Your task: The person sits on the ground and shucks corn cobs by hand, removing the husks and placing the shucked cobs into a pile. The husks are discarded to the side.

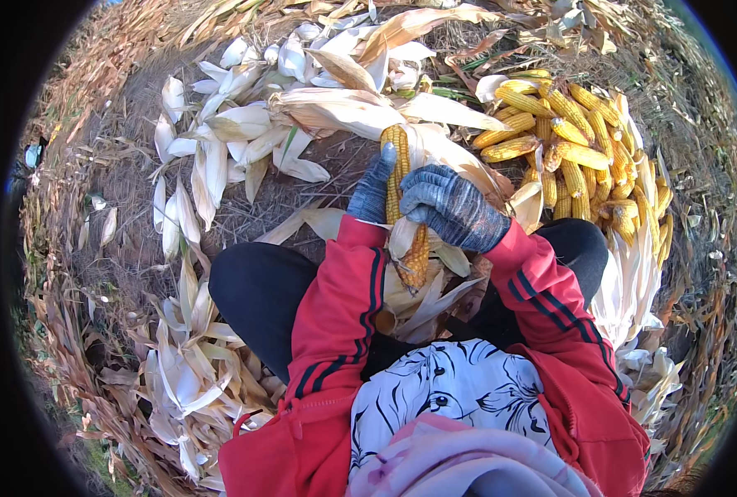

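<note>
In front of my crossed legs, an ear of yellow corn (395, 180) is held upright between my gloved hands. My left hand (371, 189), in a grey-blue knit glove, grips its left side with the thumb up along the kernels. The fingers of my right hand (449, 202), gloved alike, curl against the ear's right side. Pale corn husk (440, 146) spreads out behind the right hand. Below the hands, yellow kernels (417, 264) show past a scrap of husk; whether they belong to the same ear, I cannot tell.
A heap of husked corn ears (573, 149) lies at the right, reaching beside my right knee. Stripped pale husks (219, 130) litter the ground ahead and to the left. More husks (188, 379) lie by my left leg. Dry stalks (76, 348) surround the bare soil (269, 205).
</note>
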### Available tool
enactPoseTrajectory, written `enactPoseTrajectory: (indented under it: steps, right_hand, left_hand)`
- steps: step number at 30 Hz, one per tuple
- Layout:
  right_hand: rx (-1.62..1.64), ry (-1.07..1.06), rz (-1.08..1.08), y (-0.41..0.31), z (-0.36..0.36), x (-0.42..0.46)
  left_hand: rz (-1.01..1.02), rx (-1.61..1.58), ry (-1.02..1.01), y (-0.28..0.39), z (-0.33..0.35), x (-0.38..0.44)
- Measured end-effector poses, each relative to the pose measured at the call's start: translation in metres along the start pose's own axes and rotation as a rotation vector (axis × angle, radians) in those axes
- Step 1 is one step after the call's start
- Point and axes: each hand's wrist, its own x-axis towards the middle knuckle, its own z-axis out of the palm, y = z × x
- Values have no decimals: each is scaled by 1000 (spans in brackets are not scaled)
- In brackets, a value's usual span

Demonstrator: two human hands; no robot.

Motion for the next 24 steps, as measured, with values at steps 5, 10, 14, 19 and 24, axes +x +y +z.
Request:
enactPoseTrajectory:
  steps: [5, 10, 14, 19, 24]
  right_hand:
    - [417, 652, 429, 17, -30, -3]
    - [1168, 1099, 473, 93, -69, -36]
    - [1034, 823, 710, 75, -40, -34]
    - [1006, 579, 888, 65, -7, -27]
    - [901, 704, 916, 55, -3, -6]
  left_hand:
    - [25, -18, 50, -5, -19, 1]
    - [114, 624, 33, -11, -15, 4]
    - [166, 697, 161, -14, -25, 7]
    - [132, 1017, 224, -21, -10, 9]
    - [41, 1386, 98, -54, -15, 0]
